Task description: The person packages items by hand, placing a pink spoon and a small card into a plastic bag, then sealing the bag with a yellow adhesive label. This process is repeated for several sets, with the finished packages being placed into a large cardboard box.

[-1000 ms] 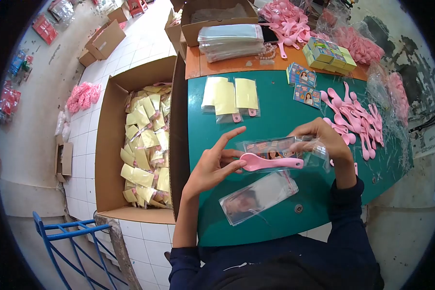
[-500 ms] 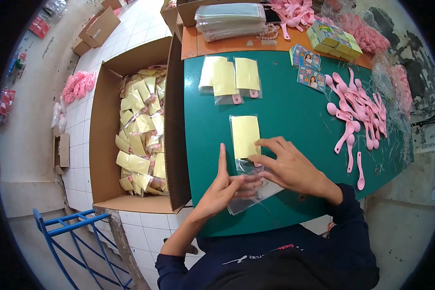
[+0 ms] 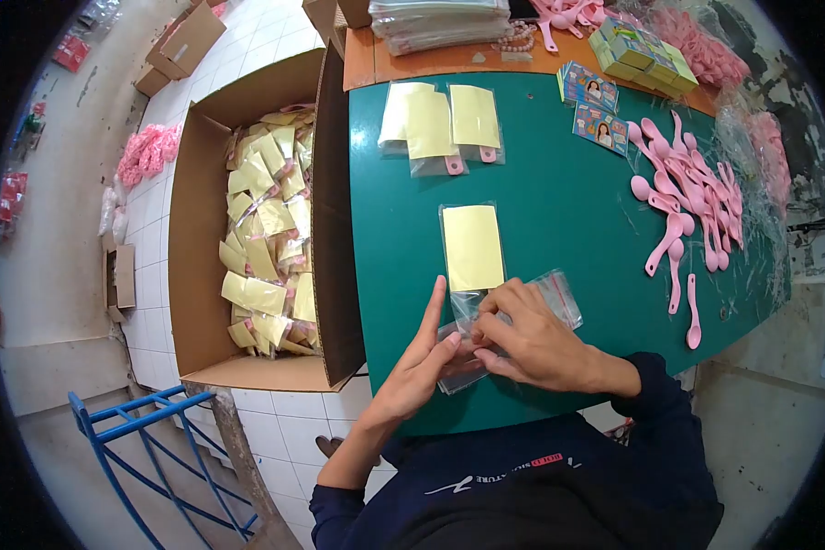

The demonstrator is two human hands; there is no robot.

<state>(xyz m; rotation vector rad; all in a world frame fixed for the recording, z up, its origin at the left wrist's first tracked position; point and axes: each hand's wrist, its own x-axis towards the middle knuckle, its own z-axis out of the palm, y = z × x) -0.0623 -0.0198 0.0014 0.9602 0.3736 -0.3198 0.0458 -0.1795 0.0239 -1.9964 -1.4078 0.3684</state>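
In front of me on the green table lies a clear plastic bag holding a pale yellow card (image 3: 473, 247). My right hand (image 3: 536, 339) is closed, its thumb and fingers pinched together at the bag's lower end. My left hand (image 3: 419, 371) rests beside that end, index finger stretched out and thumb apart; its other fingers are partly hidden by the plastic. More clear bags (image 3: 562, 295) stick out beyond my right hand and under both hands. Several packed bags with yellow cards (image 3: 431, 124) and pink handles showing lie farther back.
Pink spoons (image 3: 692, 197) are piled at the right, near printed cards (image 3: 601, 126). Stacked card bundles (image 3: 642, 60) and a stack of clear bags (image 3: 440, 26) stand on the orange surface (image 3: 362, 69). A large carton (image 3: 197, 229) of packed bags adjoins the table's left edge.
My right hand has moved down from the card to the bag's lower end, and its fingers have closed there. The loose bags now show at its right. My view has shifted slightly.
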